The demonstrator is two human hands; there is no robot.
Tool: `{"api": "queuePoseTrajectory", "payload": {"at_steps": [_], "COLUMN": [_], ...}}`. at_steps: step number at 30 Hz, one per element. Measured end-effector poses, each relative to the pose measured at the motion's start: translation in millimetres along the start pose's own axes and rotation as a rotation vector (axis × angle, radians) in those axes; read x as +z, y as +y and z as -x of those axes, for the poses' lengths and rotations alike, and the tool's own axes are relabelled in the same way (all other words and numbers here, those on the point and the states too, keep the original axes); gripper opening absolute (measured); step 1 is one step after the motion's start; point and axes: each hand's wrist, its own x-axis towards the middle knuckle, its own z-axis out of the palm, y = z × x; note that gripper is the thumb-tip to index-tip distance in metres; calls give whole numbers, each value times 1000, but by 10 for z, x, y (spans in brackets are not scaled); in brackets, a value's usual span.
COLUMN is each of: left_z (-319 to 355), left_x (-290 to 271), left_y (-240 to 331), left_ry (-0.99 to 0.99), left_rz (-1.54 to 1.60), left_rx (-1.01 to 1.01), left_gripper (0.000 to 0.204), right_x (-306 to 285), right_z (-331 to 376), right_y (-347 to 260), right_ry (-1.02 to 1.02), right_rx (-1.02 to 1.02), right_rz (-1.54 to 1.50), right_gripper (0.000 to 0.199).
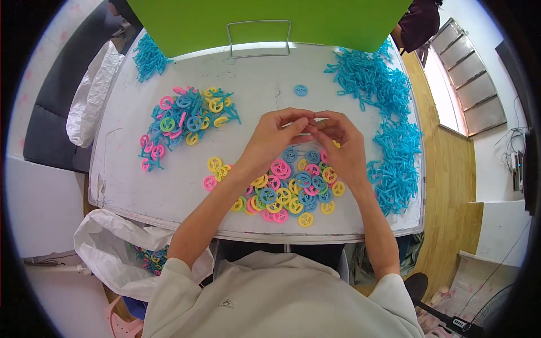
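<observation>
My left hand (275, 135) and my right hand (345, 145) meet above the middle of the table, fingertips pinched together. Whatever sits between them is hidden by the fingers. Just below lies a loose heap of small plastic wheels (283, 196) in pink, yellow, blue and green. A single blue wheel (301, 90) rests apart, beyond my hands. To the left is a pile of wheels joined with teal stick-like parts (183, 115). Along the right edge spreads a long heap of teal plastic parts (396, 146), with a smaller teal pile (150, 58) at the far left.
A green panel (321, 22) with a wire handle (259, 55) stands at the far side of the white table (146, 194). An open white sack (115, 236) holding colourful pieces is at the lower left. Another person's sleeve (420, 25) shows at the far right.
</observation>
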Motion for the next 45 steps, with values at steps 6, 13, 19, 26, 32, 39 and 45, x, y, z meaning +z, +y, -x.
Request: {"api": "queuePoseTrajectory", "payload": {"at_steps": [6, 13, 19, 26, 32, 39, 45], "left_z": [-3, -21, -61, -20, 5, 13, 66], "left_x": [-53, -225, -177, -57, 55, 103, 66], "left_y": [-25, -228, -93, -29, -91, -125, -397], "left_ry": [278, 241, 156, 21, 62, 73, 70], "left_rz": [-886, -1277, -893, -373, -368, -422, -1179], "left_rx": [325, 434, 140, 2, 98, 121, 576], "left_gripper": [28, 25, 15, 16, 15, 20, 29], "right_x": [-87, -58, 31, -22, 102, 6, -148], "right_z": [-29, -2, -2, 31, 42, -16, -57], "right_y": [-62, 17, -53, -38, -64, 5, -7], "right_ry": [124, 44, 87, 73, 136, 220, 242], "right_rx": [-22, -111, -320, 6, 143, 290, 325], "right_rz": [160, 351, 446, 66, -267, -723, -969], "right_gripper": [22, 23, 25, 19, 18, 17, 15]}}
